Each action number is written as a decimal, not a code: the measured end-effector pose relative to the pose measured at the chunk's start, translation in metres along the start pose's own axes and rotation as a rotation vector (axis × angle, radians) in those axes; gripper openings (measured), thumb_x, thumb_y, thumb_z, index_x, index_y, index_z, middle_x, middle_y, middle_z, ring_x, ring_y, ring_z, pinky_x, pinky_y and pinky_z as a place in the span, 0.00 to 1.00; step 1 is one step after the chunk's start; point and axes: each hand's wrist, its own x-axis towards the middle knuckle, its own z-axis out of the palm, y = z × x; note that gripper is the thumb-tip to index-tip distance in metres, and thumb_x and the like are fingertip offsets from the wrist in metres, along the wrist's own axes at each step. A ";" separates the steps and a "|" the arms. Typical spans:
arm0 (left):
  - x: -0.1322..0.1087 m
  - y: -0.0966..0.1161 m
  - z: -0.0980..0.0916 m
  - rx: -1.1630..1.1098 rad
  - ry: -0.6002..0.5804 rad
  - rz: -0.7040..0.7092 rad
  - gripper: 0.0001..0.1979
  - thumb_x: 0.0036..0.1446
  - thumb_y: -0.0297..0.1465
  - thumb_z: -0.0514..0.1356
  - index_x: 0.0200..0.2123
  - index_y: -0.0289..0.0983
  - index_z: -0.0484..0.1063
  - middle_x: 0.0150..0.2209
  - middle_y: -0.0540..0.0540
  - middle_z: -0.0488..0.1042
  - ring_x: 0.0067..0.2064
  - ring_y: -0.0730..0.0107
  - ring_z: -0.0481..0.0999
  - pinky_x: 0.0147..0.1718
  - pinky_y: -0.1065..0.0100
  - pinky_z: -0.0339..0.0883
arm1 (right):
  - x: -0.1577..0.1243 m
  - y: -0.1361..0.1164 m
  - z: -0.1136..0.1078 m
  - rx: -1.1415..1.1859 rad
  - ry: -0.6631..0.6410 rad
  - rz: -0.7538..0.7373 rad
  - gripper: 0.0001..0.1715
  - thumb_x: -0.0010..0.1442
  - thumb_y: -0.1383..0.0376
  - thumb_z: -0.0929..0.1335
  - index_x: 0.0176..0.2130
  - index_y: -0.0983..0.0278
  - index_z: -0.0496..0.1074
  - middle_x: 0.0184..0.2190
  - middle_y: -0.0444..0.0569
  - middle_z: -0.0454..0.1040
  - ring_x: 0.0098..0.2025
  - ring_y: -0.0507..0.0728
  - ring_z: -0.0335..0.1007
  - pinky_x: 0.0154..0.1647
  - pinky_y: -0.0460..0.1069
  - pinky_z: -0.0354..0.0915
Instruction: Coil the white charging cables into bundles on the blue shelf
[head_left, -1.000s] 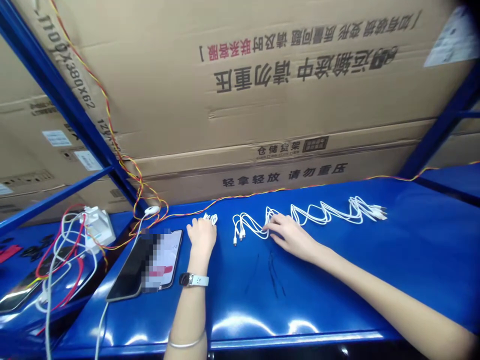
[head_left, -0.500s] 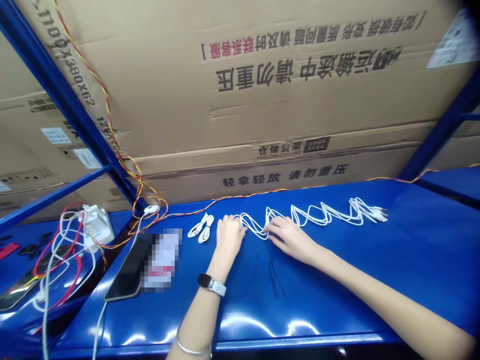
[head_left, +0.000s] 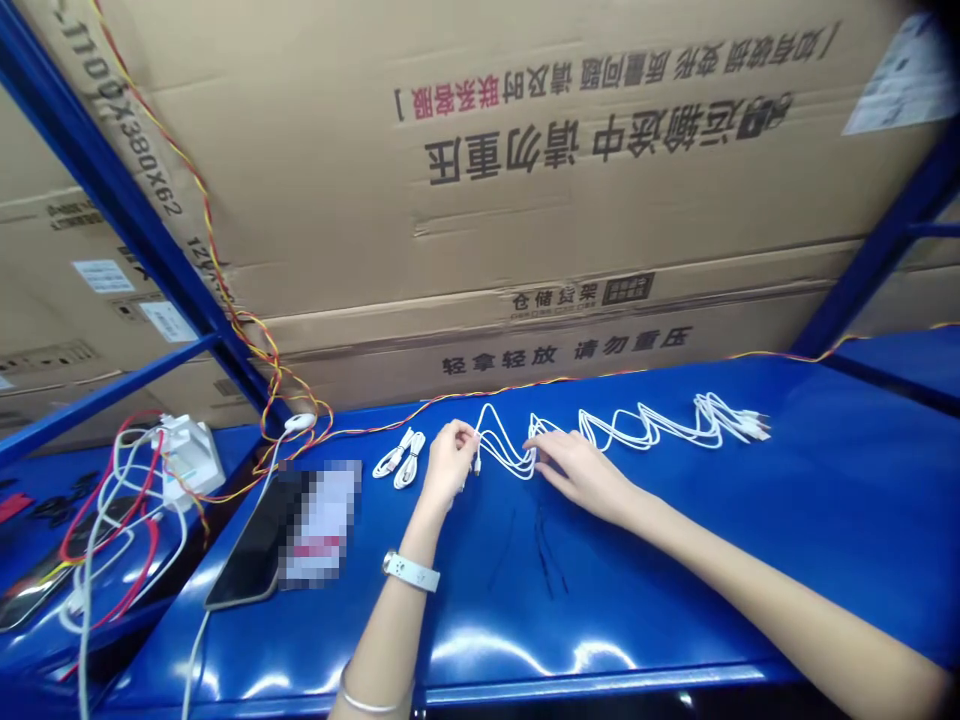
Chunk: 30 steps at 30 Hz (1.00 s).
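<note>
White USB cables [head_left: 645,428] zigzag along a blue steel shelf [head_left: 675,560]. The left hand [head_left: 448,465] pinches one cable near its plug between fingertips, while the right hand [head_left: 581,475] rests with fingers spread, touching the loops.

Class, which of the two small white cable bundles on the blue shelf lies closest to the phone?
The left one, lying beside the phone; the other bundle sits to its right, nearer the left hand.
</note>
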 end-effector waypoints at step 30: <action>-0.026 0.042 0.029 -0.760 -0.144 -0.055 0.20 0.54 0.47 0.56 0.27 0.34 0.70 0.24 0.50 0.64 0.26 0.77 0.63 0.24 0.75 0.57 | 0.000 -0.007 0.004 -0.144 0.194 -0.162 0.10 0.63 0.65 0.61 0.38 0.65 0.70 0.30 0.50 0.71 0.35 0.56 0.64 0.35 0.48 0.58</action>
